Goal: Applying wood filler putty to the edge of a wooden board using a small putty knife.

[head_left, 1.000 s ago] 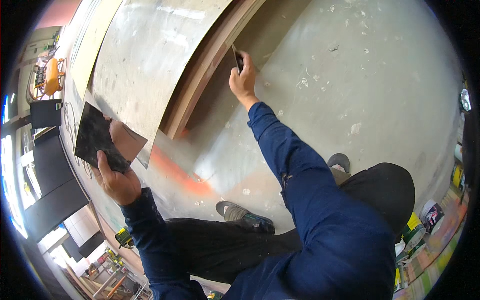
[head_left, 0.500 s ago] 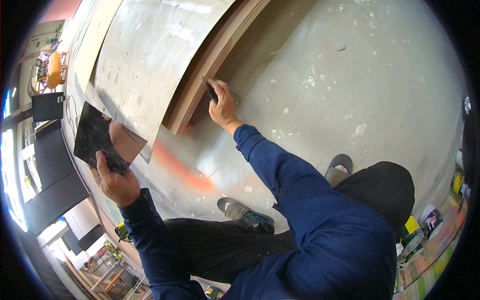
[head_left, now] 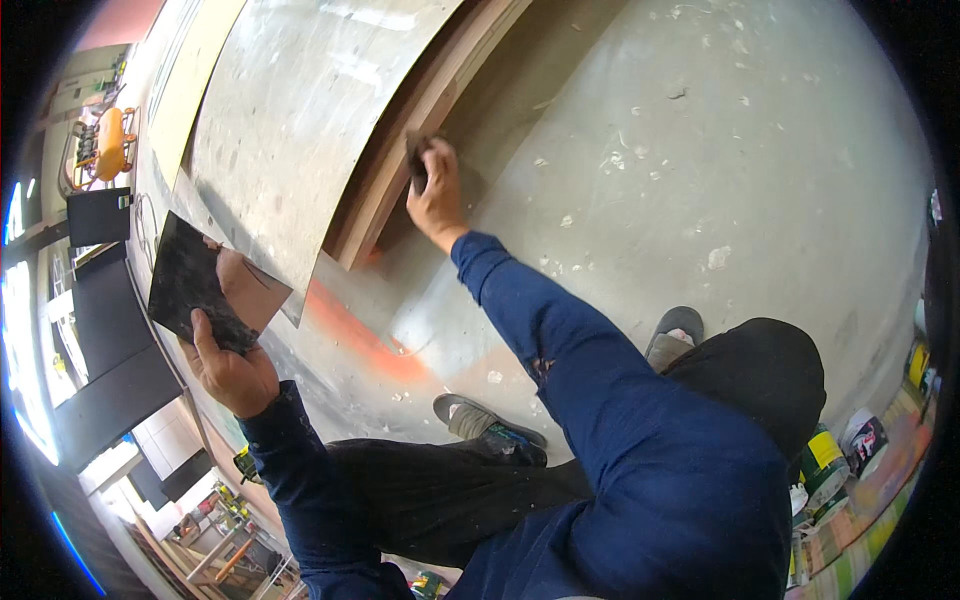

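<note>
My left hand grips the lower edge of a flat, dark, square board, thumb on top. Smooth pinkish-tan paste covers the board's right part. My right hand is closed around a small dark spreader, partly hidden by the fingers and blurred. The spreader is at the edge of a long brown wooden piece; I cannot tell whether it touches. That piece runs along the side of a large, pale, scuffed panel.
Grey floor with pale splatters lies to the right, and an orange-red paint patch near my feet. Several cans stand at the lower right. An orange compressor-like machine and black panels are at the left.
My right hand has moved a little farther away along the wooden piece with the spreader, now blurred. My left hand and the board are nearly still.
</note>
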